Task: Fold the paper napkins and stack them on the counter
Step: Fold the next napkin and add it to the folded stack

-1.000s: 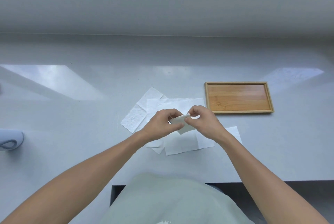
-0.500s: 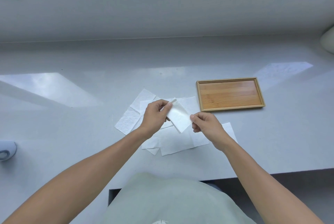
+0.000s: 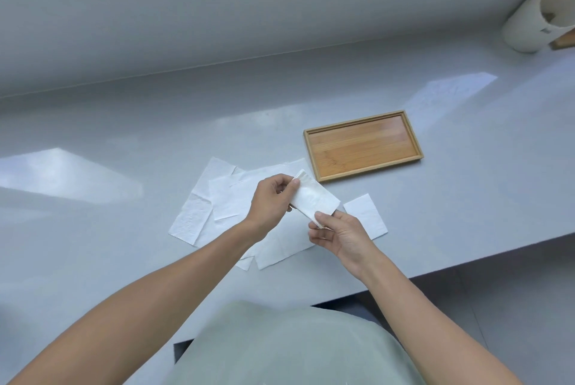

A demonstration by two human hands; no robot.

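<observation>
A white folded napkin (image 3: 315, 198), a long narrow strip, is held above the grey counter (image 3: 124, 123). My left hand (image 3: 270, 201) pinches its upper left end and my right hand (image 3: 339, 233) pinches its lower right end. Beneath my hands several unfolded white napkins (image 3: 199, 207) lie spread and overlapping on the counter. One small folded napkin (image 3: 366, 215) lies flat just right of my right hand.
An empty wooden tray (image 3: 362, 144) sits on the counter behind and to the right of the napkins. A white cylindrical container (image 3: 541, 11) stands at the far right by the wall. The counter's front edge runs close below my right hand.
My hands have drawn apart from a joined pinch, stretching the folded napkin out into a strip. The view has tilted and swung right, bringing the white container into sight.
</observation>
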